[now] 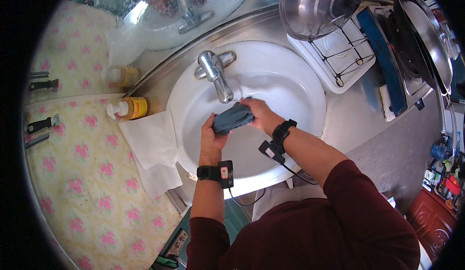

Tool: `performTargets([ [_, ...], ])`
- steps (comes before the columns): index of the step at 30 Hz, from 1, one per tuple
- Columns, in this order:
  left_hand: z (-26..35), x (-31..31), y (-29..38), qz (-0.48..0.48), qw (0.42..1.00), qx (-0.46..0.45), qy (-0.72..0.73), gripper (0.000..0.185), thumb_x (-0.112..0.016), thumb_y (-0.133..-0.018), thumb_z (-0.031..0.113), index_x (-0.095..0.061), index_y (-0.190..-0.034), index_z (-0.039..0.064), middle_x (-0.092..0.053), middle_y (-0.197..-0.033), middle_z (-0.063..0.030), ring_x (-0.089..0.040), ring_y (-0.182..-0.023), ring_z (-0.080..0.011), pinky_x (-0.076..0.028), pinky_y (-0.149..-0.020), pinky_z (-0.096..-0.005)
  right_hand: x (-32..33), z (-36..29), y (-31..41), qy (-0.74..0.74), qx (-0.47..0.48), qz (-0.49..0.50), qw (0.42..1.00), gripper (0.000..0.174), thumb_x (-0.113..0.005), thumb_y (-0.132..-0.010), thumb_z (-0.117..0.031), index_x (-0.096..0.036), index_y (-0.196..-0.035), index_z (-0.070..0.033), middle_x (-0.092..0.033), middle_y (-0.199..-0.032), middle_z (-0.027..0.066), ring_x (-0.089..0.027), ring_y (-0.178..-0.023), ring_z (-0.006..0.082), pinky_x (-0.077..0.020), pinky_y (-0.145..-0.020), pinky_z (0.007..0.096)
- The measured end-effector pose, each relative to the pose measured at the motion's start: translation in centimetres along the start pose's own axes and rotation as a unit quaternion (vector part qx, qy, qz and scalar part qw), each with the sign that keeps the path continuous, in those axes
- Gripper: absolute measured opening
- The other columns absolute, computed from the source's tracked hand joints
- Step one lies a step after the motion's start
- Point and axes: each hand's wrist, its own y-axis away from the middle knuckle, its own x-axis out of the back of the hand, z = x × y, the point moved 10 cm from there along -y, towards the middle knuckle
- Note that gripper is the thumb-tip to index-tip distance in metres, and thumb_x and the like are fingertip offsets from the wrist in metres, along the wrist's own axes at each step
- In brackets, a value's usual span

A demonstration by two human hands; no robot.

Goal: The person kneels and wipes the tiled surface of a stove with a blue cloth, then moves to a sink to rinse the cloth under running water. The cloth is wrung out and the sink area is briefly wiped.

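A folded blue-grey cloth (233, 118) is stretched between my two hands over a white oval washbasin (250, 157). My left hand (213, 135) grips its left end, with the thumb up along the side. My right hand (261, 112) has hold of the other end, close to the tap's outlet. Just above the cloth is the chrome single-lever tap (217, 74), its spout pointing down at the basin. Whether water is running cannot be made out clearly. Each of my wrists wears a black strap with a small cabled device.
Left of the basin, a pump bottle of yellow liquid (136, 108) lies near white sheets (150, 139) on a flowered cover (105, 193). To the right stand a white dish tray with a wire rack (336, 52), a large metal bowl (319, 8), a stove (385, 59) and pans (423, 41).
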Motion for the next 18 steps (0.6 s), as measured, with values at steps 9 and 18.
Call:
performTargets([
  [9,0.4,0.7,-0.8,0.053,0.997,-0.030,-0.037,0.035,-0.041,-0.092,0.036,-0.052,-0.105,0.005,-0.058,-0.103,-0.0119,-0.055,-0.095,-0.0290,-0.039,-0.088,-0.0531,0.4,-3.3,-0.3,-0.117,0.134,0.020,0.984,0.022,-0.063,-0.077,-0.025,-0.058,-0.081,-0.004,-0.056,-0.073,0.0064,-0.057,-0.064,0.0209,-0.0454,-0.060,0.0345],
  [18,-1.8,-4.3,-1.2,-0.094,0.995,-0.023,0.014,0.035,-0.036,-0.094,0.039,-0.053,-0.098,0.009,-0.059,-0.095,-0.0052,-0.058,-0.090,-0.0207,-0.047,-0.082,-0.0357,-5.7,-3.3,8.3,0.471,0.520,0.062,0.710,0.020,-0.061,-0.074,-0.018,-0.060,-0.083,0.001,-0.061,-0.080,0.0147,-0.057,-0.077,0.0320,-0.0456,-0.074,0.0359],
])
